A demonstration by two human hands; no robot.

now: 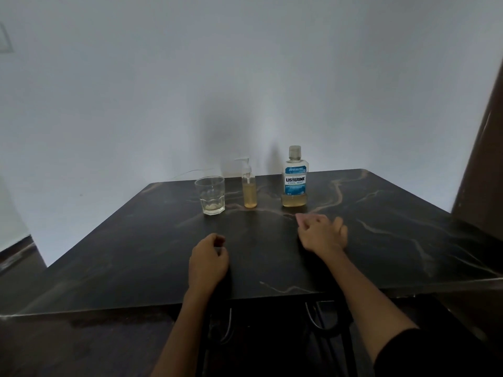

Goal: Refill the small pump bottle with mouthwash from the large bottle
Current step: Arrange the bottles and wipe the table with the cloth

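Note:
A small clear pump bottle (pixel 249 186) with a white pump stands upright at the back of the dark marbled table (pixel 136 248), about half full of yellowish liquid. To its right stands the large capped mouthwash bottle (pixel 294 178) with a blue label and a little yellowish liquid at the bottom. My left hand (pixel 208 261) rests on the table near the front, fingers curled, holding nothing. My right hand (pixel 321 234) hovers in front of the large bottle, fingers loosely curled and empty, a short way from it.
A clear drinking glass (pixel 210 195) with a trace of liquid stands left of the pump bottle. A pale wall rises right behind the table. A dark brown panel (pixel 479 159) stands at the table's right edge. A thin white cable (pixel 190 172) runs behind the glass.

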